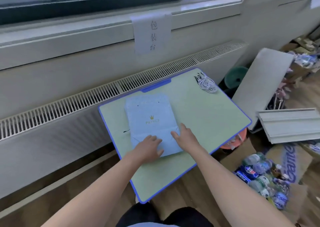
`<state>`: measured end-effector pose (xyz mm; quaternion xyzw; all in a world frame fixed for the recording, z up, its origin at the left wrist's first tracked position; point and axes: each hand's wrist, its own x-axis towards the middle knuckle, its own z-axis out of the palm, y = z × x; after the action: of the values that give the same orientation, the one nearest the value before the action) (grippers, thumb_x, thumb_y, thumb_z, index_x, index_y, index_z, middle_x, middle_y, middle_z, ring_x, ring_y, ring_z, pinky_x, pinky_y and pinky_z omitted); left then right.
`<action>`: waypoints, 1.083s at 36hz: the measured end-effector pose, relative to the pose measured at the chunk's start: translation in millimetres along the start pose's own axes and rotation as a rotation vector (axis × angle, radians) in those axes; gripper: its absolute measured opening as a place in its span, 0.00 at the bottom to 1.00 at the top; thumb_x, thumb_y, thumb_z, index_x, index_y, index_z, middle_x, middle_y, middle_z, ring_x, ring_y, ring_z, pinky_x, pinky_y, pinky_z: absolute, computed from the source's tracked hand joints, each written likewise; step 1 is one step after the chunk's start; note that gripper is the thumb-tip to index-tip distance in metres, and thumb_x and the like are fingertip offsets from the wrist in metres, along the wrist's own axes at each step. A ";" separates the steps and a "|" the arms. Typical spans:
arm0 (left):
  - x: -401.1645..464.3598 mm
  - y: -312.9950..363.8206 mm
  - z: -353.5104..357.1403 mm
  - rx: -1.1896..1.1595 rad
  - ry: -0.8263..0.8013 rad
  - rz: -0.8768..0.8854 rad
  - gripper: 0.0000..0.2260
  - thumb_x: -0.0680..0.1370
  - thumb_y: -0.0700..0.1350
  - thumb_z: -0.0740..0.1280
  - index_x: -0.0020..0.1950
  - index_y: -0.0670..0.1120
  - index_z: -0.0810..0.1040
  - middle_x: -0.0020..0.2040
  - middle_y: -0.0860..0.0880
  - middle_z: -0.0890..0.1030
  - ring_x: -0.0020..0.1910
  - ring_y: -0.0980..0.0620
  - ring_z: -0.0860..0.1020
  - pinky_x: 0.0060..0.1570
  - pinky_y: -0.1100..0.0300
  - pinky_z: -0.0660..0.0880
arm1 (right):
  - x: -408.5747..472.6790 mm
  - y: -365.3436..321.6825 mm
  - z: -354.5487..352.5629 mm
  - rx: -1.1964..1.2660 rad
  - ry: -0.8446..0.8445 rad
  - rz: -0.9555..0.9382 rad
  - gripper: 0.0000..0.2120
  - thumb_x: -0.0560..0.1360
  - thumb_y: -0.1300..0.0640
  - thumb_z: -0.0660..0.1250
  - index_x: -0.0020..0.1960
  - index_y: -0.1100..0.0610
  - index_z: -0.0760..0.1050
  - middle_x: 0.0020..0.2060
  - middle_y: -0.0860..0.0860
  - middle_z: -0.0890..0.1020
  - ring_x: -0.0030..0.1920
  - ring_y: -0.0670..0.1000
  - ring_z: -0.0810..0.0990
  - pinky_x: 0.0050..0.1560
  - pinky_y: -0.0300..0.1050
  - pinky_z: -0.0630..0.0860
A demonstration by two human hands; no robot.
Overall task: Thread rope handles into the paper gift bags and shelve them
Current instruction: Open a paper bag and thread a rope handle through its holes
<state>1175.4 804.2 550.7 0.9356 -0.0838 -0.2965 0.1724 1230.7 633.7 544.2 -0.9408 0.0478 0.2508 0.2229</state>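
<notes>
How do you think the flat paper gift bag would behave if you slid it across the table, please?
The paper gift bag lies folded flat, so it would probably slide easily and feel light. Being thin paper, it may bend or crease if lifted by one edge.

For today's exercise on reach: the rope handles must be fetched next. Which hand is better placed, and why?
Probably the right hand. The rope handles lie at the table's far right corner, on that hand's side; the left hand rests flat on the paper gift bag, steadying it.
</notes>
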 end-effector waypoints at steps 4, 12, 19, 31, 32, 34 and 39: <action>4.5 -2.0 4.6 -0.016 -0.027 0.015 0.25 0.82 0.55 0.57 0.78 0.48 0.59 0.77 0.48 0.58 0.77 0.50 0.53 0.70 0.52 0.62 | 19.2 4.2 5.9 0.008 -0.015 0.011 0.31 0.79 0.42 0.61 0.73 0.60 0.62 0.66 0.61 0.72 0.65 0.61 0.72 0.61 0.50 0.70; 18.6 4.6 -7.6 -0.139 -0.038 -0.016 0.25 0.81 0.55 0.59 0.78 0.53 0.60 0.78 0.52 0.61 0.76 0.51 0.60 0.72 0.56 0.60 | 55.9 20.4 -7.4 0.162 -0.054 0.042 0.23 0.74 0.50 0.71 0.63 0.60 0.70 0.57 0.55 0.78 0.53 0.55 0.78 0.45 0.42 0.68; 52.7 14.1 -52.2 -0.252 0.293 -0.202 0.18 0.82 0.45 0.59 0.72 0.46 0.69 0.70 0.46 0.70 0.69 0.45 0.68 0.66 0.53 0.67 | 89.5 44.3 -44.0 0.434 -0.063 -0.084 0.08 0.76 0.59 0.67 0.53 0.54 0.70 0.47 0.54 0.80 0.46 0.54 0.79 0.43 0.44 0.71; 123.7 62.3 -116.6 -0.184 0.540 -0.485 0.09 0.79 0.42 0.61 0.56 0.40 0.73 0.56 0.42 0.73 0.58 0.40 0.71 0.53 0.47 0.71 | 166.2 95.9 -129.8 0.523 -0.185 -0.250 0.11 0.77 0.66 0.63 0.55 0.52 0.74 0.47 0.55 0.82 0.43 0.52 0.80 0.44 0.44 0.75; 129.3 67.2 -116.8 -0.173 0.570 -0.488 0.08 0.79 0.43 0.62 0.55 0.40 0.74 0.56 0.42 0.73 0.58 0.40 0.71 0.53 0.48 0.71 | 172.2 99.0 -133.6 0.517 -0.190 -0.253 0.11 0.77 0.66 0.63 0.54 0.52 0.74 0.46 0.55 0.82 0.42 0.51 0.79 0.42 0.43 0.74; 139.1 76.4 -117.9 -0.125 0.629 -0.495 0.08 0.78 0.43 0.63 0.54 0.41 0.74 0.55 0.44 0.73 0.57 0.41 0.71 0.51 0.50 0.69 | 183.5 105.1 -139.7 0.471 -0.195 -0.263 0.11 0.76 0.66 0.64 0.55 0.53 0.75 0.46 0.54 0.81 0.43 0.50 0.79 0.42 0.41 0.73; 160.6 85.6 -121.5 -0.147 0.619 -0.523 0.04 0.78 0.45 0.64 0.49 0.46 0.71 0.49 0.48 0.78 0.47 0.44 0.74 0.44 0.54 0.66 | 219.0 106.1 -156.1 0.204 -0.140 -0.328 0.11 0.79 0.61 0.64 0.59 0.59 0.78 0.54 0.53 0.80 0.52 0.51 0.78 0.52 0.39 0.70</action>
<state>1371.8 716.4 591.0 0.9555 0.2342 -0.0402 0.1748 1470.0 474.1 515.3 -0.8888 -0.0966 0.2696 0.3577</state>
